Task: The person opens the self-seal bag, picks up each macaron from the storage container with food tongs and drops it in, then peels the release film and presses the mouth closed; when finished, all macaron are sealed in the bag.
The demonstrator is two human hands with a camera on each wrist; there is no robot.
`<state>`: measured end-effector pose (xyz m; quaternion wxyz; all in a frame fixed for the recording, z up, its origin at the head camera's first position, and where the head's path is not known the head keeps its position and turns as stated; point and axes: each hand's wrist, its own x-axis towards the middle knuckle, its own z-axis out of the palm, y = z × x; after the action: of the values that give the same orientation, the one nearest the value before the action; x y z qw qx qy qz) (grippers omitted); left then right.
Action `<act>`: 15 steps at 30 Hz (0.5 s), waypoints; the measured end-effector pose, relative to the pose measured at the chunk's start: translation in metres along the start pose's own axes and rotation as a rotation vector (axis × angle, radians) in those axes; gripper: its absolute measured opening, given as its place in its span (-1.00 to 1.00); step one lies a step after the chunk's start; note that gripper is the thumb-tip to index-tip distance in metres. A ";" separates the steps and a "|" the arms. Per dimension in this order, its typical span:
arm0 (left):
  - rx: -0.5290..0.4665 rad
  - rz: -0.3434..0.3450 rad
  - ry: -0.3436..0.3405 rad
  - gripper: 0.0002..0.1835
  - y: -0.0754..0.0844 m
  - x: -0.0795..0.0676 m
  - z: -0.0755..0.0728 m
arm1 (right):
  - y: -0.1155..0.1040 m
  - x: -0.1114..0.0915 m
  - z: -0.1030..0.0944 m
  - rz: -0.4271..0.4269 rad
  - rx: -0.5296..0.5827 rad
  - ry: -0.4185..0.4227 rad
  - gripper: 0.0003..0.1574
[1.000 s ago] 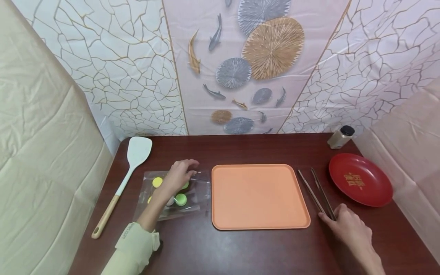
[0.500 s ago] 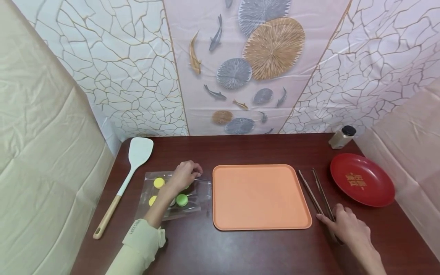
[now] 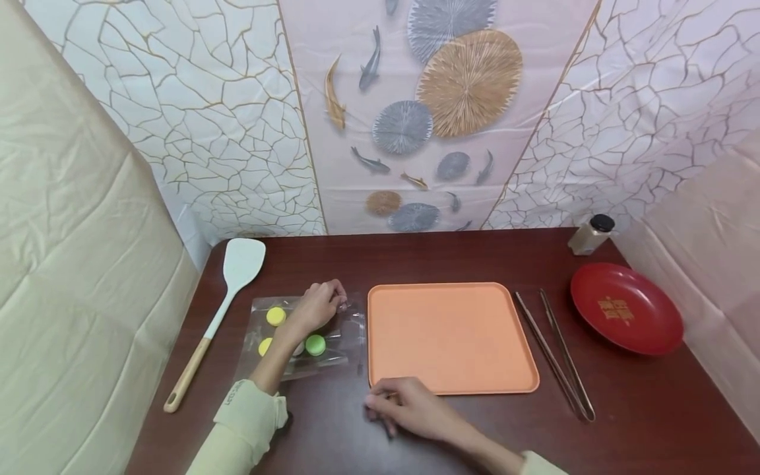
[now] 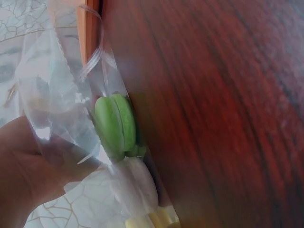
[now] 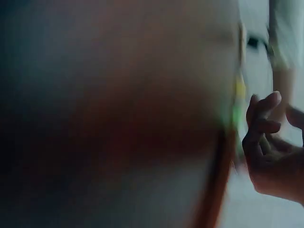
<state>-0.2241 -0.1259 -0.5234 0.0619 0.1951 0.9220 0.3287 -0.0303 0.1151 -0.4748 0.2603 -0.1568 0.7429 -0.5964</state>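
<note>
My left hand [image 3: 317, 307] lies over the right part of a clear plastic bag [image 3: 255, 330] and pinches its film near the upper edge. Through the film show yellow macarons [image 3: 276, 316], a green macaron [image 3: 315, 345] and a whitish macaron [image 4: 135, 185]; the hand hides part of the bag. In the left wrist view, the film stands up in front of the thumb side of the hand. My right hand [image 3: 418, 409], fingers loosely bent and holding nothing, hovers by the front left corner of an orange tray [image 3: 451, 340].
Metal tongs [image 3: 558, 359] lie right of the tray, their arms spread. Beyond them are a red plate [image 3: 629, 310] and a black-capped jar [image 3: 590, 235]. At the left lies a white spatula [image 3: 228, 290] with a wooden handle. A patterned cloth hangs behind the table [image 3: 332, 422].
My right hand has let go of the tongs and moved left to the front of the tray. The left hand has shifted slightly right and stays at the bag.
</note>
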 end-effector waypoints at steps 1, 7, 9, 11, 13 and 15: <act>-0.005 -0.004 -0.001 -0.89 0.009 -0.004 -0.005 | 0.001 0.008 0.010 0.051 0.109 -0.039 -0.61; -0.052 -0.072 -0.027 -0.84 0.040 -0.019 -0.021 | 0.004 0.043 0.041 0.277 0.597 -0.016 -0.41; -0.059 -0.090 -0.027 -0.84 0.041 -0.021 -0.022 | 0.002 0.051 0.047 0.281 0.648 0.009 -0.40; -0.060 -0.099 -0.023 -0.83 0.041 -0.022 -0.023 | 0.000 0.058 0.050 0.275 0.690 0.019 -0.38; -0.055 -0.099 -0.021 -0.83 0.040 -0.022 -0.023 | -0.001 0.065 0.052 0.268 0.730 0.022 -0.37; -0.045 -0.095 -0.020 -0.83 0.040 -0.023 -0.023 | -0.001 0.070 0.054 0.261 0.759 0.021 -0.35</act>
<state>-0.1959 -0.1201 -0.4806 0.0911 0.1531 0.9219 0.3440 -0.0571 0.0335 -0.4963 0.3657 0.0520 0.4862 -0.7919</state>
